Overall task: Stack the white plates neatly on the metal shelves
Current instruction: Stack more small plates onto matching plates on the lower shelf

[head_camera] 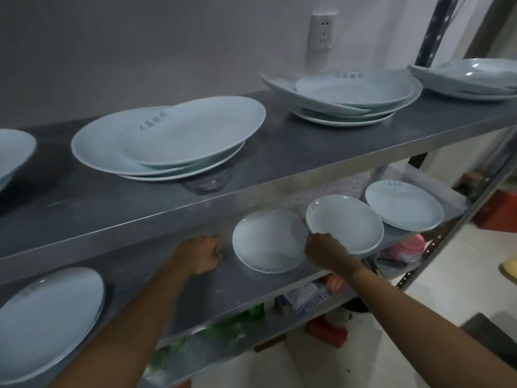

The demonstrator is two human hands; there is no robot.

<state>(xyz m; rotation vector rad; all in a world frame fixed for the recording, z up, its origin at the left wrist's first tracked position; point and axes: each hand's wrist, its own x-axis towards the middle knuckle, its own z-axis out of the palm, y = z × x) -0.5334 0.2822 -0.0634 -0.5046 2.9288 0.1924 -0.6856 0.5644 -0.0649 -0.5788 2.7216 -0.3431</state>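
On the lower shelf, a stack of plates lies at the far left. The left hand rests on this shelf with curled fingers and holds nothing, just beside a flat plate. The right hand pinches the rim of a tilted plate just right of it.

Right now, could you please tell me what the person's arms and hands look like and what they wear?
The left forearm and right forearm are bare; no sleeves show. The left hand and the right hand wear no gloves, and no watch, bracelet or ring is visible.
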